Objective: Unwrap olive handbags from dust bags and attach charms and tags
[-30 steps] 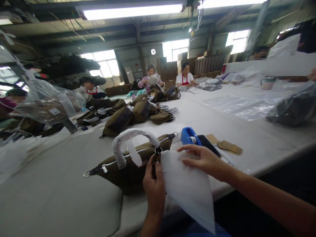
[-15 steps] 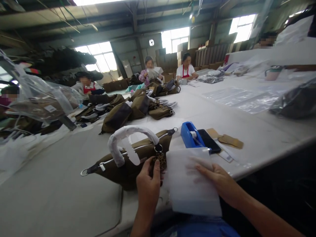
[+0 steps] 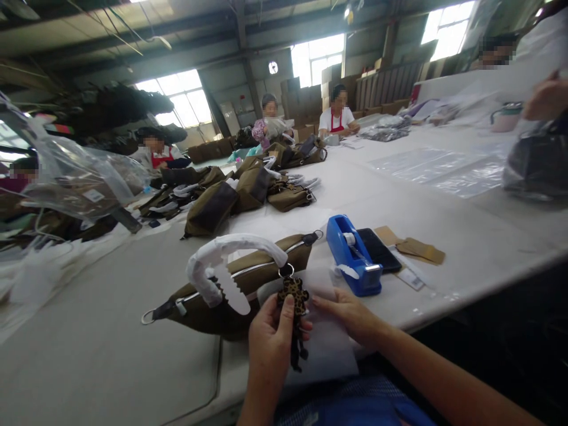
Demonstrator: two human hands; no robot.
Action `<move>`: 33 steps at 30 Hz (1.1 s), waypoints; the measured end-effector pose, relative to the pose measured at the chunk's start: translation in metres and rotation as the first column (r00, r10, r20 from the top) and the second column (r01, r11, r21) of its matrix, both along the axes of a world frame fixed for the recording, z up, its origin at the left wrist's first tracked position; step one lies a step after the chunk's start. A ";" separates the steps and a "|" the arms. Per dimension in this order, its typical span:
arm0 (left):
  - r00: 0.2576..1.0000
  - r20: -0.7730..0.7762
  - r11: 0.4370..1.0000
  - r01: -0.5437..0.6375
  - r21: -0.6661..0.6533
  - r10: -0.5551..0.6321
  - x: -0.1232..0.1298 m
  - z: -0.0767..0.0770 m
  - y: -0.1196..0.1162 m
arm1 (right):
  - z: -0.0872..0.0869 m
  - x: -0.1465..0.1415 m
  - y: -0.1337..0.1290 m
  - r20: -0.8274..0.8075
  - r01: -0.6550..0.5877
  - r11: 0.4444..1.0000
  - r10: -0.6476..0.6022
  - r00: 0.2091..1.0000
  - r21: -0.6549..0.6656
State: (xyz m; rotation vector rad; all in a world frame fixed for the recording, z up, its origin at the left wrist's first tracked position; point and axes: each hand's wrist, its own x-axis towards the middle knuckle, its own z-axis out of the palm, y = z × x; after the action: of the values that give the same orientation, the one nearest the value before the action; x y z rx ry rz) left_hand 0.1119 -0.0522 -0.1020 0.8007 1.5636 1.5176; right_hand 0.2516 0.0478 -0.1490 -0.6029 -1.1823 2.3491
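Observation:
An olive-brown handbag (image 3: pixel 204 316) rests on the table in front of me, its handle (image 3: pixel 248 244) wrapped in white. From a ring by the handle hangs a leopard-print flower charm (image 3: pixel 293 294) with dark tassels. My left hand (image 3: pixel 273 331) pinches this charm between thumb and fingers. To its right, my right hand (image 3: pixel 350 313) grips a translucent white sheet (image 3: pixel 331 349), which now lies behind and below the charm. Part of the sheet is hidden by my hands. A blue tape dispenser (image 3: pixel 355 257) stands just beyond my right hand.
Beside the dispenser lie a dark phone (image 3: pixel 379 249) and brown tags (image 3: pixel 421 249). More olive handbags (image 3: pixel 252 186) are heaped farther back. Clear plastic bags (image 3: pixel 439 168) cover the right side. Several people sit around the table; another person's hand (image 3: pixel 550 94) holds a dark wrapped item (image 3: pixel 539 165).
My right hand has moved left with the sheet, bringing it behind the charm. My left hand keeps the charm, now in fuller view. At far right another person's hand has appeared.

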 end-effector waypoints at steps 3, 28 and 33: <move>0.999 0.031 0.999 -0.027 -0.025 0.028 0.003 -0.010 0.000 | 0.003 -0.012 0.004 -0.097 -0.053 0.998 0.051 0.994 -0.022; 0.993 0.045 0.995 -0.104 -0.008 0.105 -0.015 -0.028 -0.033 | 0.038 -0.020 0.010 0.062 0.050 0.988 -0.059 0.996 0.144; 0.996 -0.065 0.997 0.063 -0.049 -0.066 -0.006 -0.020 -0.010 | 0.038 -0.021 0.009 0.061 0.056 0.957 -0.077 0.995 0.285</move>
State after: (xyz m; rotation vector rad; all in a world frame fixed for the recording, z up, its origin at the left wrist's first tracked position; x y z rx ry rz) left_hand 0.1064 -0.0619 -0.1218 0.8754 1.6006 1.4157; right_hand 0.2308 0.0565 -0.1110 -0.6194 -1.4735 2.0656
